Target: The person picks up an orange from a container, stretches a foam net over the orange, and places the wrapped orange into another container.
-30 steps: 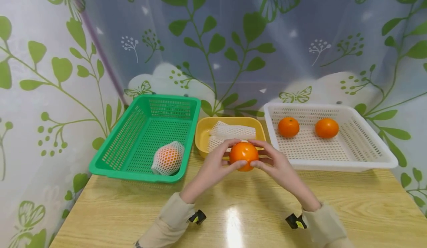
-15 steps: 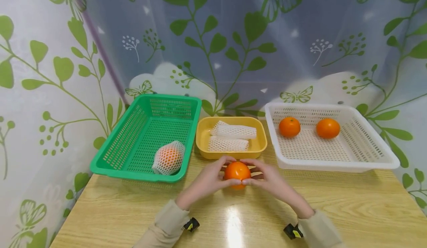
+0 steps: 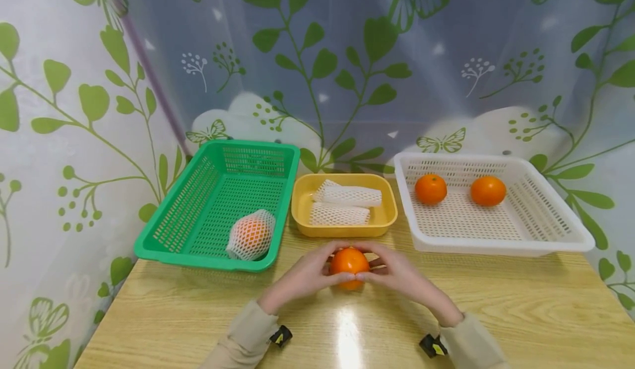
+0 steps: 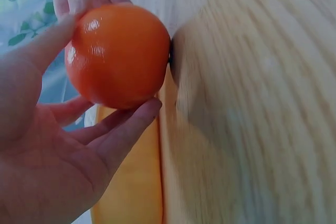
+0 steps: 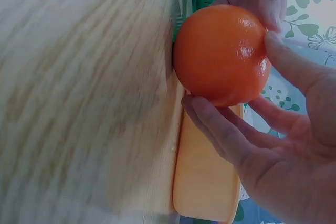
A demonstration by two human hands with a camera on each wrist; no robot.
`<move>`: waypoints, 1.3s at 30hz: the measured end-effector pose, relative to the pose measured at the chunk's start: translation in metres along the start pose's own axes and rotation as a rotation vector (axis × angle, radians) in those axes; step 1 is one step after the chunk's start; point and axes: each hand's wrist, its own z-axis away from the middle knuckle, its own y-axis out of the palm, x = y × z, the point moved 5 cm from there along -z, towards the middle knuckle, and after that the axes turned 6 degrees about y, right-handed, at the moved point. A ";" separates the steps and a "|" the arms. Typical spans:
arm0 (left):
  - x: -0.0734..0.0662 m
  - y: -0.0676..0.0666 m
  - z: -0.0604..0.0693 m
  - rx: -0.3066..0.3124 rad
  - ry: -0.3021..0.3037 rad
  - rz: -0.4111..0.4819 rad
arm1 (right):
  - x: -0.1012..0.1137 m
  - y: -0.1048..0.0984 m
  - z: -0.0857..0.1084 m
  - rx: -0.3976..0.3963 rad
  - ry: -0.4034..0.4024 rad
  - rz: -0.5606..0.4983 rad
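An orange fruit (image 3: 350,264) is at the table's middle, just in front of the yellow tray, its underside at the wood in both wrist views. My left hand (image 3: 308,272) grips its left side, thumb on the near face and fingers curved round the far side. From the right, my right hand (image 3: 397,269) holds it the same way, the two thumbs meeting at the front. The left wrist view shows the glossy fruit (image 4: 119,56) between thumb and fingers; the right wrist view shows the same fruit (image 5: 221,55) held from the other side.
A green basket (image 3: 200,262) at the left holds a net-wrapped fruit (image 3: 251,235). The yellow tray (image 3: 342,231) behind the hands contains white foam nets (image 3: 339,214). Two more orange fruits (image 3: 430,189) lie in the white basket (image 3: 501,245) at the right.
Both hands have brought the fruit from over the yellow tray's front edge toward the body and down to the table. The foam nets, partly covered before, are in full view.
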 end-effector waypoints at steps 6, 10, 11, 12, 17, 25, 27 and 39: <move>0.001 -0.001 0.004 0.037 0.003 0.009 | 0.002 0.002 0.004 0.057 0.011 0.024; 0.003 -0.001 0.005 0.041 -0.021 0.016 | 0.006 -0.001 0.002 0.049 -0.005 0.030; 0.004 -0.001 0.005 0.042 -0.024 0.015 | 0.008 -0.003 0.001 0.034 -0.012 0.031; 0.004 -0.002 0.005 0.043 -0.026 0.012 | 0.010 -0.006 -0.001 0.012 -0.025 0.036; 0.004 -0.001 0.005 0.049 -0.020 -0.024 | 0.030 -0.026 -0.014 -0.199 -0.109 0.116; 0.001 0.001 0.004 0.065 0.025 -0.137 | 0.049 -0.050 -0.046 -0.536 -0.126 0.453; 0.001 0.002 0.004 0.063 0.030 -0.147 | 0.045 -0.051 -0.056 -0.559 -0.108 0.522; 0.000 0.002 0.005 0.064 0.024 -0.156 | 0.011 -0.048 -0.079 -0.626 -0.073 0.686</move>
